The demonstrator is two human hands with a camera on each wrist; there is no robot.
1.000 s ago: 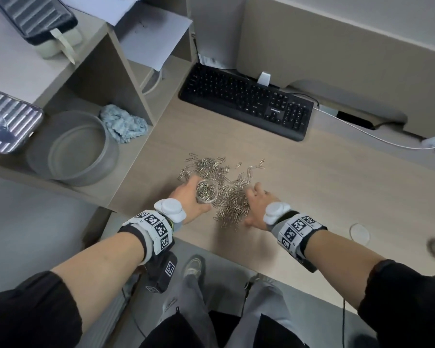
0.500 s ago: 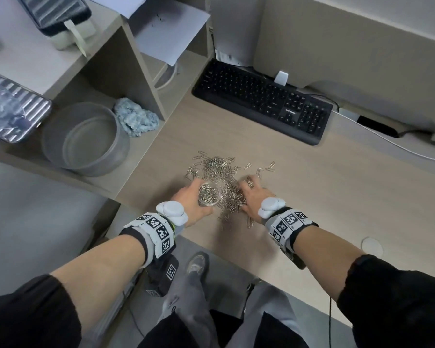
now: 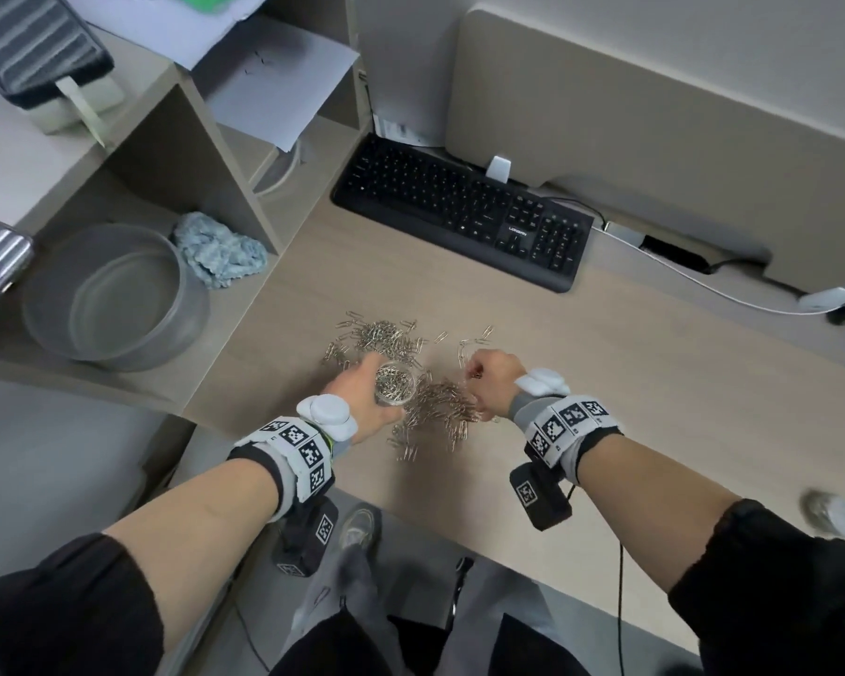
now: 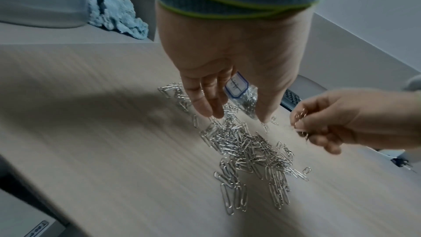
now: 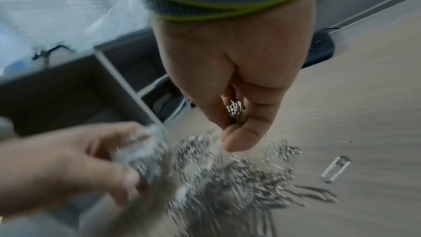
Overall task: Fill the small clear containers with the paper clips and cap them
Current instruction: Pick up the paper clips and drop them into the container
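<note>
A small clear container holding silver paper clips stands on the desk, gripped by my left hand. In the left wrist view the container shows a blue-edged label between my fingers. A loose pile of paper clips lies on the desk around and right of it, also seen as paper clips in the left wrist view. My right hand hovers just right of the container, fingers curled round a pinch of clips.
A black keyboard lies at the back of the desk. On the left shelf stand a grey bowl and a blue cloth. A white cable runs at the back right. A small object lies at the desk's right edge.
My right hand has risen off the pile with clips pinched in it and turned toward the container. My left hand has stayed on the container.
</note>
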